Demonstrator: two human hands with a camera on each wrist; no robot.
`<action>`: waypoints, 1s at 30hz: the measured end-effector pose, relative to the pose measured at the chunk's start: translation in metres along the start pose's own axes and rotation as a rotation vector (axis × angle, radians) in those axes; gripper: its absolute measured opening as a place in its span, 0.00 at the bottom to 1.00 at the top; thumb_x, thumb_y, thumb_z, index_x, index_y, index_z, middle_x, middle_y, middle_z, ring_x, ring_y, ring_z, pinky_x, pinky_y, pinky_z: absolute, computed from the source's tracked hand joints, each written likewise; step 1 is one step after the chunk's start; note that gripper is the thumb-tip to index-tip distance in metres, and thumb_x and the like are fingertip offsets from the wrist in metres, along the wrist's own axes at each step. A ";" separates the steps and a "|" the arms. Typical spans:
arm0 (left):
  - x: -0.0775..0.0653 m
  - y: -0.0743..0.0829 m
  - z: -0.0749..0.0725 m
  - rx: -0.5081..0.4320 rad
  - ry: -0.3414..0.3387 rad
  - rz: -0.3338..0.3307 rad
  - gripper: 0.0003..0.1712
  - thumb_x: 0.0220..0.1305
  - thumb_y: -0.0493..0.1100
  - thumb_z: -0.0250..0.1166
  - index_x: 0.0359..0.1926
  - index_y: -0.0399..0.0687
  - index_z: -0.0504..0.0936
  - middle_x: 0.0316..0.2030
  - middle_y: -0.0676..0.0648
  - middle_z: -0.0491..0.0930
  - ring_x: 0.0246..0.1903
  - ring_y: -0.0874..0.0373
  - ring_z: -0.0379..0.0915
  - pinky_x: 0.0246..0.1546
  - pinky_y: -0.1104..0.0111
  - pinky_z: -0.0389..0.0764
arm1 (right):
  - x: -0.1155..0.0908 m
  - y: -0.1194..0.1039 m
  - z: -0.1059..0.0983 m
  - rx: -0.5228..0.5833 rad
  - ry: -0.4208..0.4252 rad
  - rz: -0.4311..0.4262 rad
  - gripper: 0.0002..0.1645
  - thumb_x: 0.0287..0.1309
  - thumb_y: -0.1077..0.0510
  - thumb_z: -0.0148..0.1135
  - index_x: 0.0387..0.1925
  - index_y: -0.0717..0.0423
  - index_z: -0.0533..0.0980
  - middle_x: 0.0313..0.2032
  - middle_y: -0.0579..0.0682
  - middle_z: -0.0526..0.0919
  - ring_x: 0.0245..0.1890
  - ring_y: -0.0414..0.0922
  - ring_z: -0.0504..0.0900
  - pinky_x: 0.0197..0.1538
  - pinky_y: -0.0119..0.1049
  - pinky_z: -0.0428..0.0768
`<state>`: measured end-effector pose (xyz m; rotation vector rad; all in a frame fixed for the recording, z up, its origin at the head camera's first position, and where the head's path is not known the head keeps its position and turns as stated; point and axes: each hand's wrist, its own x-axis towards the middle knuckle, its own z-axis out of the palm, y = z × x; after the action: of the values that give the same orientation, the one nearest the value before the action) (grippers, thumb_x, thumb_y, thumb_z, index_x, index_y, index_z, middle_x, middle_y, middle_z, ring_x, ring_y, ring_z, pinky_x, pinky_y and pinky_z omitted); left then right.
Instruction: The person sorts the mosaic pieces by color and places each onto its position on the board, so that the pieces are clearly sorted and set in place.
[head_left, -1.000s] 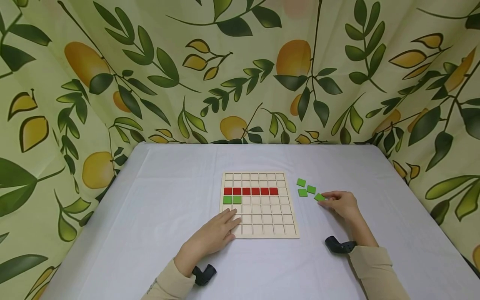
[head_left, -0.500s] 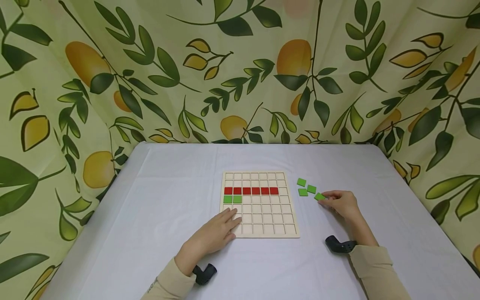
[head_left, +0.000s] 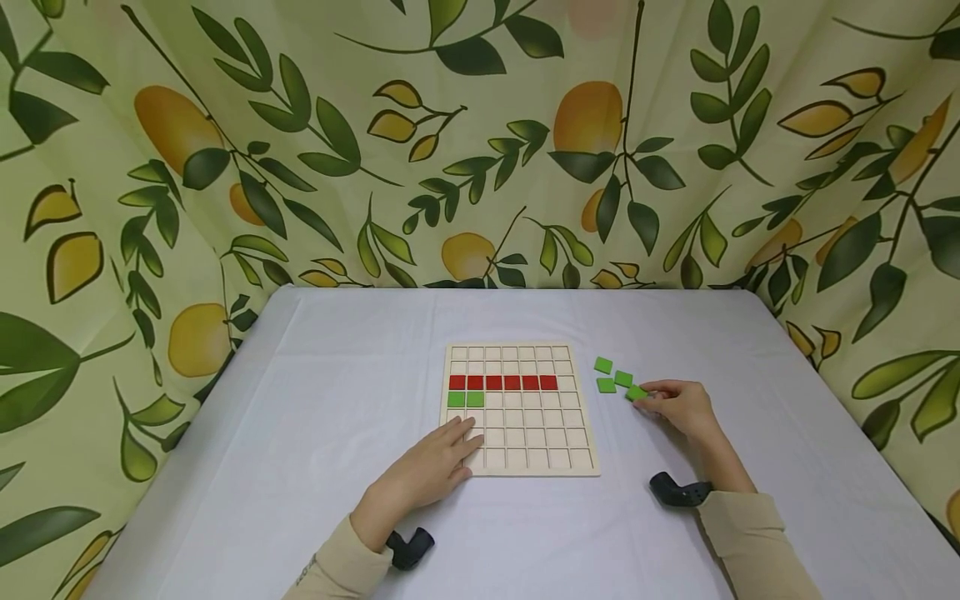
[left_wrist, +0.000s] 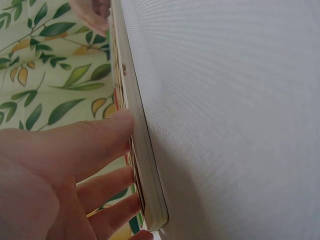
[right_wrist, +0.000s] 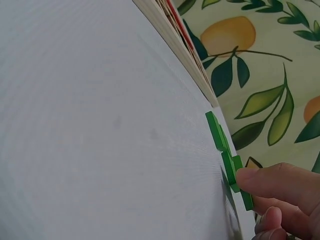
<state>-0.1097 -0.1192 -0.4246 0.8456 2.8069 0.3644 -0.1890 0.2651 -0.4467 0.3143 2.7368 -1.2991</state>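
A pale wooden grid board (head_left: 536, 437) lies on the table, with a row of red tiles (head_left: 493, 382) and, below its left end, two green tiles (head_left: 466, 399). My left hand (head_left: 429, 465) rests on the board's near left corner, fingers spread and fairly straight; in the left wrist view its thumb (left_wrist: 117, 129) lies along the board's edge. Right of the board, my right hand (head_left: 681, 407) pinches a green square tile (head_left: 635, 392) between thumb and fingers. In the right wrist view the thumb (right_wrist: 250, 181) covers part of the tiles.
Three loose green tiles (head_left: 605, 385) lie between the board and my right hand. A white cloth (head_left: 330, 367) covers the table. Behind it hangs a curtain (head_left: 480, 167) with a leaf-and-fruit print. Black wrist devices (head_left: 678, 490) sit below both hands.
My right hand has shifted slightly to the left, bringing the pinched green tile a little closer to the loose ones. The left hand stays in place on the board.
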 end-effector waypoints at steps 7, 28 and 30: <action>0.000 0.000 0.000 -0.001 -0.001 -0.005 0.27 0.68 0.45 0.58 0.66 0.44 0.71 0.71 0.40 0.63 0.72 0.43 0.58 0.72 0.53 0.66 | -0.001 -0.004 0.003 0.010 -0.008 -0.019 0.27 0.50 0.59 0.70 0.51 0.70 0.77 0.19 0.38 0.67 0.20 0.33 0.65 0.22 0.25 0.68; 0.000 -0.001 0.001 -0.001 -0.004 -0.008 0.26 0.68 0.44 0.58 0.66 0.45 0.71 0.71 0.41 0.64 0.72 0.43 0.59 0.72 0.53 0.66 | -0.005 -0.022 0.013 -0.009 -0.034 -0.067 0.24 0.50 0.61 0.69 0.49 0.71 0.78 0.21 0.42 0.70 0.22 0.35 0.66 0.21 0.26 0.66; 0.000 0.000 0.000 0.001 -0.001 -0.008 0.26 0.68 0.44 0.58 0.66 0.45 0.71 0.71 0.40 0.64 0.71 0.43 0.59 0.72 0.53 0.66 | -0.005 -0.024 0.013 -0.010 -0.035 -0.070 0.24 0.50 0.61 0.70 0.49 0.71 0.78 0.21 0.42 0.70 0.22 0.35 0.66 0.21 0.25 0.66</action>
<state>-0.1099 -0.1193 -0.4248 0.8339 2.8093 0.3612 -0.1892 0.2395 -0.4363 0.1944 2.7476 -1.2936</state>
